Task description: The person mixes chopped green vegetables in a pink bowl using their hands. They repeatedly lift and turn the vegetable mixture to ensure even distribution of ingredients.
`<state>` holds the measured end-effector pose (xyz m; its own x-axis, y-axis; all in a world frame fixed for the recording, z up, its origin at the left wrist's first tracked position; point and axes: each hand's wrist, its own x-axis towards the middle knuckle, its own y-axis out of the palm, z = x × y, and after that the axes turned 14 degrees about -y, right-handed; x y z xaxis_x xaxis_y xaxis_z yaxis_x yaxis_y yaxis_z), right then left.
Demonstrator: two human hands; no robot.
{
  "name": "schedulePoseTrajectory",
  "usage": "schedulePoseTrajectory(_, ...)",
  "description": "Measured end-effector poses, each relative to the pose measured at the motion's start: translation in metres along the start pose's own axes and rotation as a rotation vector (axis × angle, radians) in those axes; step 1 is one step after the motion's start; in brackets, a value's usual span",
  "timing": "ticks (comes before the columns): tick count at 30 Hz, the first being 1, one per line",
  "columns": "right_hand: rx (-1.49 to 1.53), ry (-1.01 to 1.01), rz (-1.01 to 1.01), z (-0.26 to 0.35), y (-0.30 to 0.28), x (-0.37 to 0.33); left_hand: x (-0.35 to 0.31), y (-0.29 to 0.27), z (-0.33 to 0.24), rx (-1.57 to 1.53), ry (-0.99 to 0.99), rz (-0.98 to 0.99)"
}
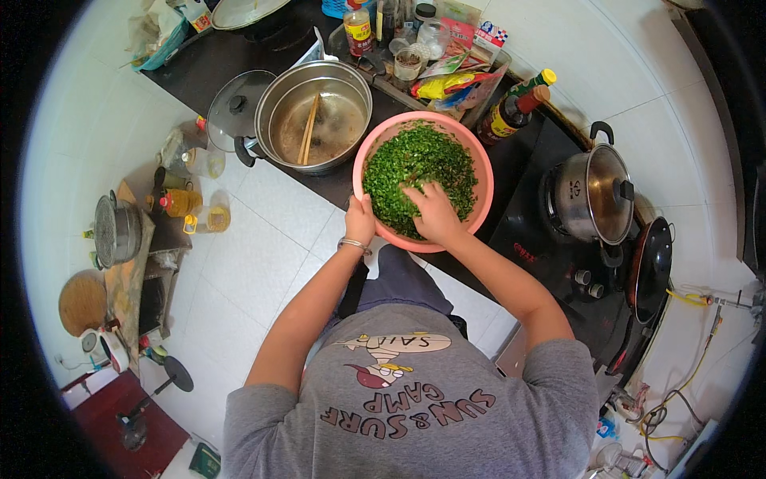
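A pink plastic basin (484,199) full of finely chopped greens (419,156) sits on the dark counter in front of me. My left hand (361,219) grips the basin's near left rim, with a bangle on its wrist. Inside the basin, my right hand (435,214) is bent into the greens at the near side, its fingers curled and the tips partly buried. Just left of the basin stands a steel pot (279,132) with a little cloudy liquid. A pair of wooden chopsticks (309,132) leans in that pot.
A glass lid (235,108) lies left of the pot. Behind the basin are a tray (399,94) of seasonings and a dark sauce bottle (504,116). A lidded pot (594,191) stands on the stove at right, beside a frying pan (650,267). Oil jugs (182,201) stand at left.
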<state>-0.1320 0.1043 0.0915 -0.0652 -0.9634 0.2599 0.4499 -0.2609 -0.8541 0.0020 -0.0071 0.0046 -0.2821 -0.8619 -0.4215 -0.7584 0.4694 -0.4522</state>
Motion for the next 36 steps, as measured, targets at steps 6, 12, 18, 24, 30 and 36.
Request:
schedulePoseTrajectory(6,-0.044,-0.059,0.374,0.002,0.012,0.006,-0.001,-0.001,0.001,0.018,-0.022,0.009)
schedulePoseTrajectory(12,-0.219,-0.136,0.605,-0.023,0.014,0.033,-0.006,-0.004,-0.007,0.063,-0.049,0.004)
schedulePoseTrajectory(18,-0.374,-0.074,0.700,-0.059,-0.003,0.060,-0.007,0.000,-0.005,0.093,0.001,-0.091)
schedulePoseTrajectory(24,-0.201,0.278,0.843,-0.081,-0.030,0.045,-0.008,0.005,-0.005,0.085,-0.009,-0.149)
schedulePoseTrajectory(30,0.070,0.491,0.689,-0.102,-0.032,0.005,-0.006,0.013,-0.006,0.082,-0.085,-0.190)
schedulePoseTrajectory(36,0.288,0.580,0.470,-0.082,-0.027,0.001,-0.004,0.011,-0.007,0.126,-0.059,-0.184)
